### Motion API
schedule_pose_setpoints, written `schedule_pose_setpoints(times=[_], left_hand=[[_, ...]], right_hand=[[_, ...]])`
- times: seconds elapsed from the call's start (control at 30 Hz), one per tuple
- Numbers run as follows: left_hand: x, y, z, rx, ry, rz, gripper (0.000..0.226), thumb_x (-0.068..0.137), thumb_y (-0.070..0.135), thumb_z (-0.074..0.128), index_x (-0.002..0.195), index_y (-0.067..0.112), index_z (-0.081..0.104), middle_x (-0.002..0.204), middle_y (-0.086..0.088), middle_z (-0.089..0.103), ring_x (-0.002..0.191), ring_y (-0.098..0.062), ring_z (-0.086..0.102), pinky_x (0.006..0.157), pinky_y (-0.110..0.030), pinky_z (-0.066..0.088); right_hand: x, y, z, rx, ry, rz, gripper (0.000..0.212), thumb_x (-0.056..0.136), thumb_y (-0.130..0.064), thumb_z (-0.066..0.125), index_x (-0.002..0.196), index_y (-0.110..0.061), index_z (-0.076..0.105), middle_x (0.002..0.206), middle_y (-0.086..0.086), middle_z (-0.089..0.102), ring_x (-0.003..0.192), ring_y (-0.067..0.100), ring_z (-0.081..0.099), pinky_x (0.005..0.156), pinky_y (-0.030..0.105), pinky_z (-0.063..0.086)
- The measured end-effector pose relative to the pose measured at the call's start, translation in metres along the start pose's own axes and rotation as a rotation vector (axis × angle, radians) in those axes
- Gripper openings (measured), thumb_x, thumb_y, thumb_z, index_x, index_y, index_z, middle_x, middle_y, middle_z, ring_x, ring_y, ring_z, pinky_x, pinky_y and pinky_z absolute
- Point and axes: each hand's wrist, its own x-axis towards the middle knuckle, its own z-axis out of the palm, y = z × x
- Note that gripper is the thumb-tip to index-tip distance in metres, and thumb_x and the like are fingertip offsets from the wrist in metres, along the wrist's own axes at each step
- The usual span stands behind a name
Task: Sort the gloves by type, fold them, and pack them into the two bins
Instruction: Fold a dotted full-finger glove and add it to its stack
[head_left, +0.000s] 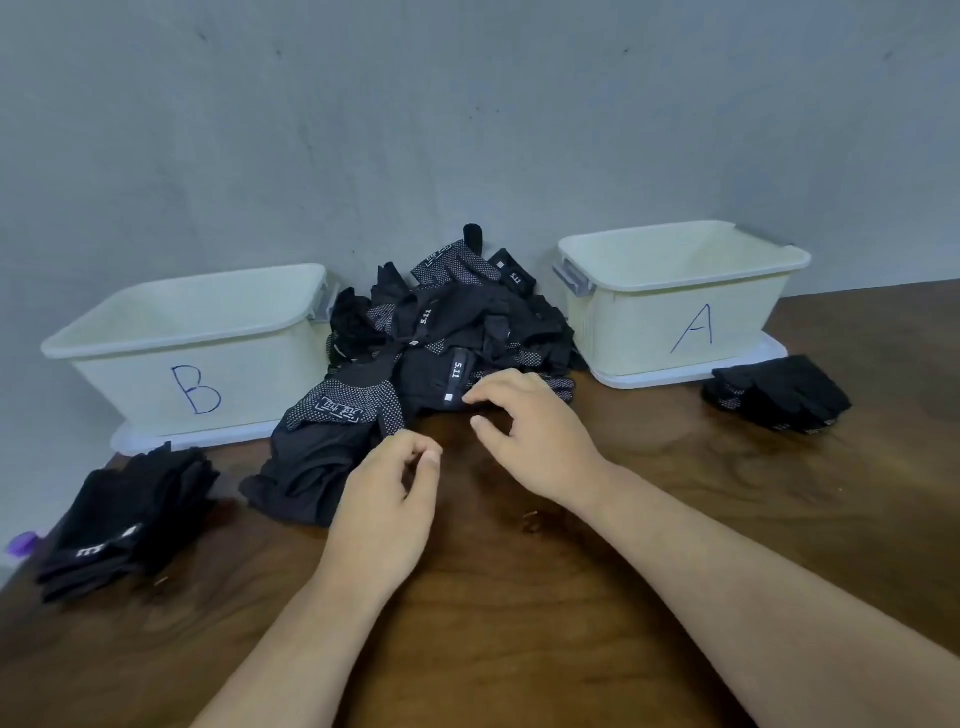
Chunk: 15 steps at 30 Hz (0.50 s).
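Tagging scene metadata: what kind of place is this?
Probably a staged sorting bench, not a home or shop: a wooden table against a bare grey wall, bins hand-marked B and A, and a glove pile between them.

Two bare hands, left (387, 499), right (540, 441), forearms uncovered, no sleeves, no rings

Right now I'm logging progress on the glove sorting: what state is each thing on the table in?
Bin B: upright, lid off, set on its lid, looks empty.
Bin A: upright, lid off, set on its lid, looks empty.
Pile: loose, unsorted, between the bins.
Left stack: folded, by bin B.
Right stack: folded, by bin A.
Left hand: curled, grip empty.
Right hand: fingertips at the pile's edge.
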Motion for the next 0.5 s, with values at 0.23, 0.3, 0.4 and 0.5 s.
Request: schedule_pose_setpoints(times=[0.23, 0.3, 0.4, 0.5], left_hand=[[0.016, 0.005, -0.007, -0.284, 0.191, -0.046, 0.019, 0.108, 0.024, 0.053, 0.095, 0.028, 0.066, 0.086, 0.012, 0.070, 0.083, -0.009, 0.065, 0.076, -0.024, 0.051], [0.017, 0.007, -0.006, -0.353, 0.224, -0.078, 0.022, 0.109, 0.023, 0.051, 0.092, 0.024, 0.065, 0.084, 0.007, 0.068, 0.080, -0.012, 0.062, 0.072, -0.021, 0.047], [0.018, 0.007, -0.004, -0.404, 0.237, -0.111, 0.025, 0.108, 0.023, 0.051, 0.087, 0.024, 0.062, 0.082, 0.008, 0.066, 0.078, -0.010, 0.061, 0.067, -0.016, 0.043], [0.019, 0.005, -0.001, -0.462, 0.264, -0.131, 0.025, 0.110, 0.024, 0.051, 0.089, 0.023, 0.064, 0.082, 0.009, 0.066, 0.079, -0.010, 0.061, 0.072, -0.020, 0.046]], right_hand=[[0.048, -0.045, 0.064, 0.027, 0.089, -0.051, 0.034, 0.105, -0.040, 0.054, 0.133, -0.027, 0.068, 0.126, -0.012, 0.066, 0.113, 0.017, 0.054, 0.098, 0.043, 0.046], [0.058, -0.047, 0.071, -0.017, 0.141, -0.026, 0.033, 0.106, -0.044, 0.054, 0.132, -0.030, 0.069, 0.120, -0.014, 0.068, 0.112, 0.016, 0.054, 0.097, 0.043, 0.044], [0.066, -0.050, 0.075, -0.050, 0.149, -0.013, 0.034, 0.105, -0.051, 0.053, 0.133, -0.037, 0.067, 0.112, -0.016, 0.069, 0.111, 0.014, 0.053, 0.096, 0.040, 0.040], [0.066, -0.048, 0.075, -0.032, 0.102, -0.045, 0.030, 0.106, -0.051, 0.053, 0.129, -0.043, 0.070, 0.116, -0.019, 0.071, 0.114, 0.011, 0.051, 0.098, 0.041, 0.037]])
